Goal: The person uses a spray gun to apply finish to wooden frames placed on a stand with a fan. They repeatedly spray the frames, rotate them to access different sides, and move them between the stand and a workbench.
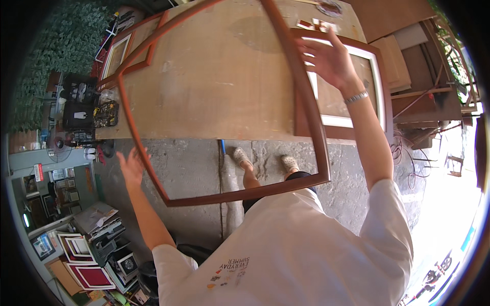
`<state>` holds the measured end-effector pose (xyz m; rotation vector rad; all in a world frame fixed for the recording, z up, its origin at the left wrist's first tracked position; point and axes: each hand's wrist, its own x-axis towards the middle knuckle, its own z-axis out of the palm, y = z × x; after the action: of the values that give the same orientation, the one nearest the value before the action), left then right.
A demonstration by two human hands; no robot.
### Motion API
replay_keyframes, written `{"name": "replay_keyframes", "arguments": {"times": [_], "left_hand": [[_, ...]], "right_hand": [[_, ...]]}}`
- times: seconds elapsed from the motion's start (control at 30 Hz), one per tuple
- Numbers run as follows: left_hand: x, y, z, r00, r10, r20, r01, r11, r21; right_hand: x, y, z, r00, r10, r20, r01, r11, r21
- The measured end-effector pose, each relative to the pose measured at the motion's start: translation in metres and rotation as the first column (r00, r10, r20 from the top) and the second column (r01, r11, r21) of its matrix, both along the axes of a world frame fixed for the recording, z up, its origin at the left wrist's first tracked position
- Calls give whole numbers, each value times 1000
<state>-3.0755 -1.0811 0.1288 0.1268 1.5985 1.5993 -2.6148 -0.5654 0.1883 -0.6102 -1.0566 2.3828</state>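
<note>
A large empty picture frame (245, 194) of reddish-brown wood is tilted in front of me, raised over the near part of the workbench, with its lower bar close to my shirt. My left hand (132, 168) supports the frame's left bar with its fingertips, the thumb standing apart. On the other side my right hand (331, 64) has its outstretched fingers against the right bar, thumb pointing up. Part of the fingertips on both sides is hidden by the bars. Beneath the right hand lies a second brown frame with a white inner border (337, 121).
The wooden workbench (219, 97) spans the middle. More frames (115, 57) lie at its far left, beside black tool trays (79, 115). Stacked frames (89, 275) stand low on the left. Boards (403, 56) lean at the right, with a thin hose (408, 158) on the floor.
</note>
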Motion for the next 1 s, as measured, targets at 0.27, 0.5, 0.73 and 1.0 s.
{"name": "replay_keyframes", "arguments": {"times": [0.27,0.5,0.73,1.0], "left_hand": [[-124,123,-32,950,-311,38,313,943,-109],[-181,154,-105,918,-366,156,387,911,-140],[-180,180,-128,924,-349,158,380,887,-261],[-197,199,-153,911,-411,-15,365,826,-430]], "right_hand": [[-29,-4,-131,892,-300,339,353,929,-109],[-66,-2,-187,761,-337,554,364,929,64],[-84,2,-201,687,-355,634,333,929,160],[-80,25,-240,602,-468,647,246,880,407]]}}
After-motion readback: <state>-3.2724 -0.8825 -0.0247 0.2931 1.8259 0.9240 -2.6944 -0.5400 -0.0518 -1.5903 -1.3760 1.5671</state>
